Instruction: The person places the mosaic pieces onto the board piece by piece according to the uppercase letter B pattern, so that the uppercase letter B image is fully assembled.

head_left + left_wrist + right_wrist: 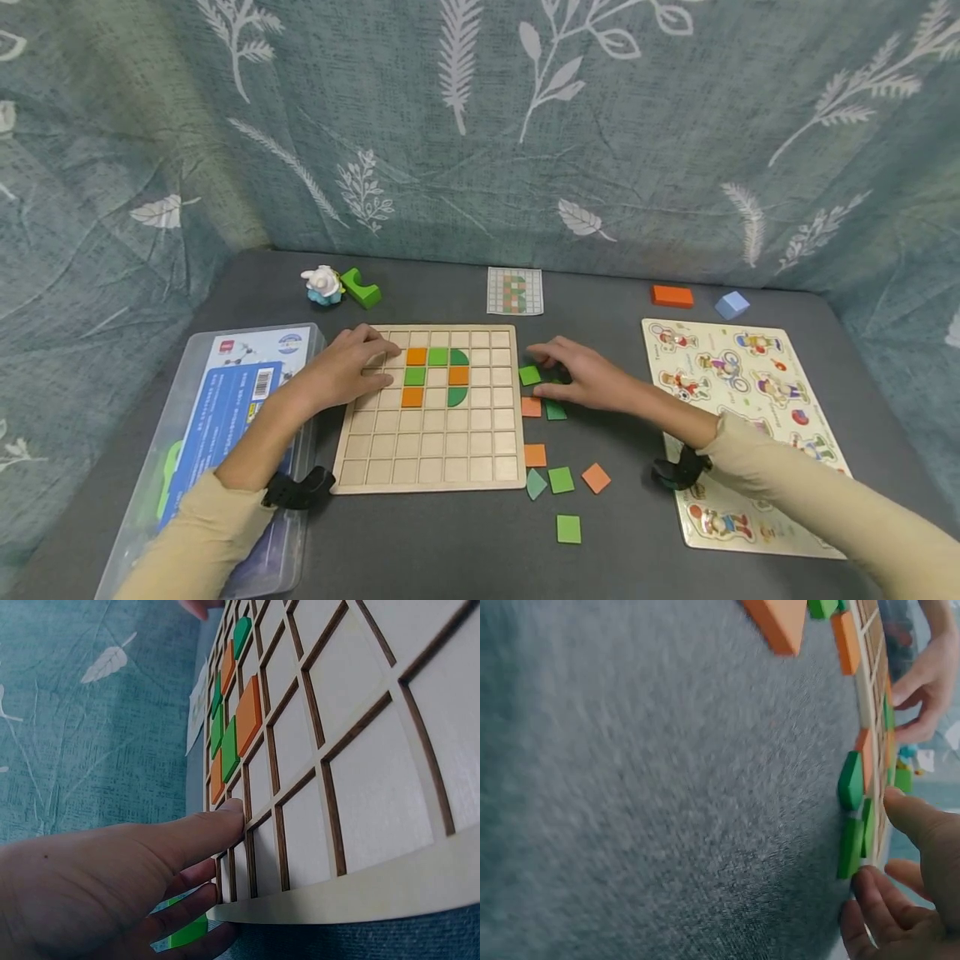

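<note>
A square wooden grid board (431,475) lies on the dark table. Orange and green square tiles, such as the orange tile (412,397), and two dark green quarter-round tiles (457,397) sit in its upper cells. My left hand (341,371) rests at the board's upper left edge, its thumb (217,825) on the grid, holding no tile. Right of the board, my right hand (585,375) is spread around a green square tile (529,376), thumb and fingers on either side. An orange tile (531,407) and a dark green tile (555,410) lie just below it.
More loose tiles, such as a green square (568,529), lie below. A pattern card (514,291) is behind the board. A plastic case (288,533) stands left; a picture puzzle board (738,542) lies right. Blocks (672,296) and a small figurine (324,285) stand at the back.
</note>
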Motion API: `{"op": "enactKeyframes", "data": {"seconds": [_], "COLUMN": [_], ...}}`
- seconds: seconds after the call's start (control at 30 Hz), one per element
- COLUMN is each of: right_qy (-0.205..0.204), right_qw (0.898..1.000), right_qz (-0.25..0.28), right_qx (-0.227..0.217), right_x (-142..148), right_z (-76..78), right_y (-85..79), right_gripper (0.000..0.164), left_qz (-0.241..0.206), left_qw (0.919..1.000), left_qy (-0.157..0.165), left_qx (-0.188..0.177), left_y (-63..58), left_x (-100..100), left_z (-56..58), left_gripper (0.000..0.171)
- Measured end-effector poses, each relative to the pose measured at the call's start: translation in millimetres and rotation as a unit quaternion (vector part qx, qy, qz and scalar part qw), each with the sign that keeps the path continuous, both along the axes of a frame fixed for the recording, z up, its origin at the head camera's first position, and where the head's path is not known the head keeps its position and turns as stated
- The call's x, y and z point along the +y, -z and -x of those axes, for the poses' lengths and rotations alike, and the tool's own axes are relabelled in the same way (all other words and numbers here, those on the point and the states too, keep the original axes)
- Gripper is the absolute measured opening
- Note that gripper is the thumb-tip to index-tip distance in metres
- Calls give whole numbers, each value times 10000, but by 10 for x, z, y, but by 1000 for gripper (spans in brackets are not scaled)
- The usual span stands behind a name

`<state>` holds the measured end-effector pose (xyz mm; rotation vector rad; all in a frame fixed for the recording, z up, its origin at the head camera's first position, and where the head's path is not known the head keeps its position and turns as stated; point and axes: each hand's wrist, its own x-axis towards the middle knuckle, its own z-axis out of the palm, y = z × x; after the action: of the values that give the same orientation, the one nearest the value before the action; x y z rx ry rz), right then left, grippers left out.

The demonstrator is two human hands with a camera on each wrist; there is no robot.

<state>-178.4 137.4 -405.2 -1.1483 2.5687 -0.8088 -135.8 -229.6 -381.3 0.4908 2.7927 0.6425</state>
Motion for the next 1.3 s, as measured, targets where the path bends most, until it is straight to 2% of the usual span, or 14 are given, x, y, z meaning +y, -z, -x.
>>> {"op": "enactKeyframes", "data": {"seconds": [0.13, 0.33, 0.67, 0.77, 0.9, 1.03, 1.1, 1.2, 1.3], "right_qy": [-2, -89, -74, -58, 1, 70, -95, -659, -1285], "right_qw": [9997, 9986, 9993, 9999, 9987, 9949, 9932, 9892, 9781], "right_qz": [-45, -53, -15, -69, -149, 118, 350, 557, 322], "right_qx": [-244, -526, -353, -145, 480, 1003, 1104, 1188, 1608], "right_x": [-24, -47, -73, -88, -123, -217, -311, -499, -710], "right_z": [82, 142, 137, 133, 134, 120, 96, 25, -38], "right_y": [51, 45, 75, 91, 109, 82, 54, -16, -62], "right_gripper": [51, 44, 31, 30, 28, 26, 26, 25, 21], "left_qz": [-4, -11, -25, -13, -4, 2, 19, 14, -33], "left_qw": [10000, 9999, 10000, 10000, 10000, 10000, 10000, 10000, 9999], "left_qy": [18, 45, 25, 4, -25, -19, -24, -3, 37], "left_qx": [58, 103, 89, 61, 32, 47, 63, 85, 114], "left_y": [9, 21, 16, 15, 18, 23, 24, 20, 8], "left_x": [1, 1, 3, 0, -6, -8, -9, -11, 0], "left_z": [10, 24, 15, 8, -2, -7, -8, -10, -5], "left_gripper": [37, 37, 38, 37, 37, 38, 38, 38, 38]}}
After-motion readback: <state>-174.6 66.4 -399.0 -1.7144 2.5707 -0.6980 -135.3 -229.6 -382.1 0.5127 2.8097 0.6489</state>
